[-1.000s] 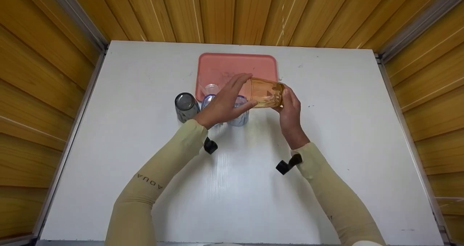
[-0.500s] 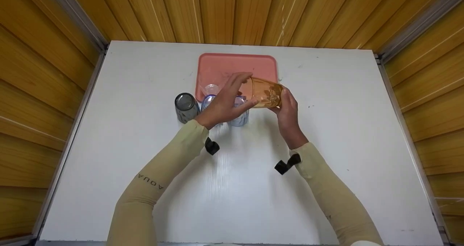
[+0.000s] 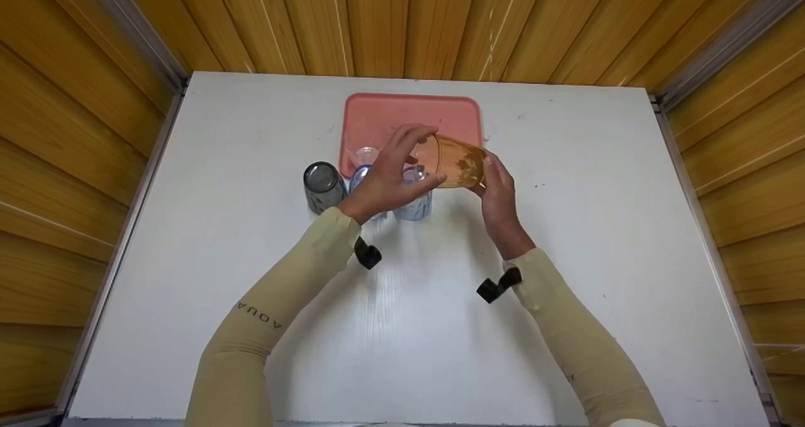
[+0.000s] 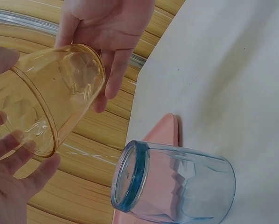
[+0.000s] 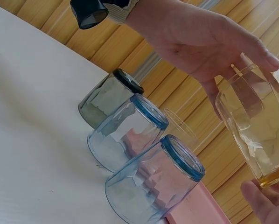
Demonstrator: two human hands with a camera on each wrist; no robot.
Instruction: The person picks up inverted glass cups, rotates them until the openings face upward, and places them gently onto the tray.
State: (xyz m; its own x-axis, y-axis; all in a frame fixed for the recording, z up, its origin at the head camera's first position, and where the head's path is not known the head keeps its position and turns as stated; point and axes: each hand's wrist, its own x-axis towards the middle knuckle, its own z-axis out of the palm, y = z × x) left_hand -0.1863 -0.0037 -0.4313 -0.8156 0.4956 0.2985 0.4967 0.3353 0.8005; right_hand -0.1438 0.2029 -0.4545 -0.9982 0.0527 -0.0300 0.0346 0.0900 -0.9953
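An amber drinking glass [image 3: 462, 163] with a leaf-like pattern is held on its side above the table, mouth toward my left hand [image 3: 385, 185] and base toward my right hand [image 3: 501, 204]. My left fingers and thumb span the rim; in the left wrist view the spread fingers [image 4: 41, 172] touch it. The right hand grips the base end, and the right wrist view shows its thumb and fingers [image 5: 256, 198] there. Below the left hand, two blue-tinted glasses [image 3: 415, 207] [image 5: 125, 135] stand upside down, partly hidden in the head view.
A dark grey glass [image 3: 322, 188] stands upside down left of the blue ones. Behind them, a clear glass [image 3: 366, 156] overlaps the near edge of a pink tray [image 3: 440, 105]. The white table [image 3: 597, 226] is bounded by wood-panelled walls [image 3: 434, 24].
The amber glass has rolled about its length, so its pattern shows differently, and its base has shifted slightly left with my right hand. My left hand stays nearly still.
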